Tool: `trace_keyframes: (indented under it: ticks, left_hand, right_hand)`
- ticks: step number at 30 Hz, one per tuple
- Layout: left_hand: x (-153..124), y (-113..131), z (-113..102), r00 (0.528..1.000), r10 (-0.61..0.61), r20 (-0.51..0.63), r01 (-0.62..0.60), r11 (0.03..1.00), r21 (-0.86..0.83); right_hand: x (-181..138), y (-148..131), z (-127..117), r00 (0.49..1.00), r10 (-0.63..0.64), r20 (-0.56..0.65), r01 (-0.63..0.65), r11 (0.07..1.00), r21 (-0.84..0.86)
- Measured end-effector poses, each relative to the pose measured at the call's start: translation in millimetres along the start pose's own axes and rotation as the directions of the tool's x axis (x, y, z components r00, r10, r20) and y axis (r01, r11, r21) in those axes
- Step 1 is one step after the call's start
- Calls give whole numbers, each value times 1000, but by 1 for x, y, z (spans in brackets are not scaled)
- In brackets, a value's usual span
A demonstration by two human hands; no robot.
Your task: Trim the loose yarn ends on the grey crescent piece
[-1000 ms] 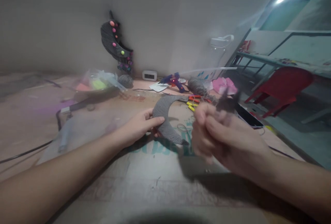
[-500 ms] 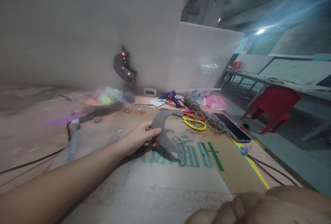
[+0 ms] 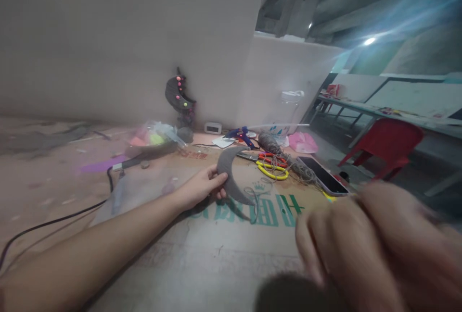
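Observation:
My left hand (image 3: 205, 187) pinches a grey crescent moon shape (image 3: 231, 177) by its outer curve, thumb on top. The crescent looks wrapped in grey yarn and is held just over the cardboard (image 3: 169, 254). A loose loop of yarn (image 3: 255, 206) hangs at its lower tip. Close to the camera at lower right is my right hand (image 3: 357, 240), slightly blurred, its fingers curled closed; whatever is in them is hidden. Beyond the crescent lie scissors (image 3: 274, 171) with red and yellow handles, beside a tangled bundle of grey yarn (image 3: 270, 143).
A blue glue gun (image 3: 241, 134) and a small white digital clock (image 3: 212, 128) stand at the back. A phone (image 3: 322, 176) lies at right, near a pink bag (image 3: 302, 142). A decorated dark crescent (image 3: 178, 93) hangs by the board. At left is a bowl (image 3: 151, 146).
My right hand has risen from the bottom edge into fuller view. The crescent has turned a little in my left hand, and the view has shifted slightly.

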State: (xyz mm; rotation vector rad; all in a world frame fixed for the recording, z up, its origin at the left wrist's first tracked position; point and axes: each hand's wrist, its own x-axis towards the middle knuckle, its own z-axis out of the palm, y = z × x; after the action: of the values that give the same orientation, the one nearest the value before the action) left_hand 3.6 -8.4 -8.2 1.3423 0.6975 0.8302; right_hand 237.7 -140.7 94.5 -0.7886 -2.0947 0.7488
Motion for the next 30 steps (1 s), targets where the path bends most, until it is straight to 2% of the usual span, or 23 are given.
trace_keyframes:
  ticks: [1,2,4,5,6,7,9,11,15,18,22,25,30]
  left_hand:
    - [1,-1,0,1000,9,2,-9,1000,-9]
    - [1,-1,-1,1000,17,6,-17,1000,-20]
    - [1,-1,-1,999,35,15,-35,998,-50]
    - [1,0,-1,999,45,16,-44,997,-67]
    - [0,0,-1,998,53,13,-52,995,-84]
    - [0,1,-1,998,60,8,-59,993,-99]
    - [-2,2,-1,998,63,1,-62,991,-119]
    - [-2,2,-2,998,57,-5,-57,991,-120]
    - [-1,0,-4,998,49,-38,-52,995,-89]
    - [0,1,-2,998,32,-56,-35,998,-47]
    - [-2,6,1,1000,-12,-25,13,999,31]
    - [-2,8,1,998,-15,-69,20,996,83]
    - [0,6,0,985,8,-175,22,985,170]
  right_hand:
    - [14,3,-4,999,30,-18,-26,984,176]
    - [28,10,-6,991,75,-109,-41,958,283]
    - [52,34,-8,970,214,-112,-175,942,286]
    - [62,50,-7,950,300,-86,-275,934,227]
    - [68,66,-5,909,416,-36,-407,902,144]
    - [72,81,-2,885,466,8,-463,877,127]
    - [74,105,7,843,530,92,-538,832,132]
    - [71,118,16,799,575,179,-600,785,155]
    - [68,119,31,739,589,326,-666,711,225]
    - [72,115,37,757,576,310,-652,704,282]
    - [78,115,43,814,568,125,-576,760,301]
    - [77,115,50,839,543,34,-535,811,235]
    - [76,117,50,911,413,-19,-412,910,41]
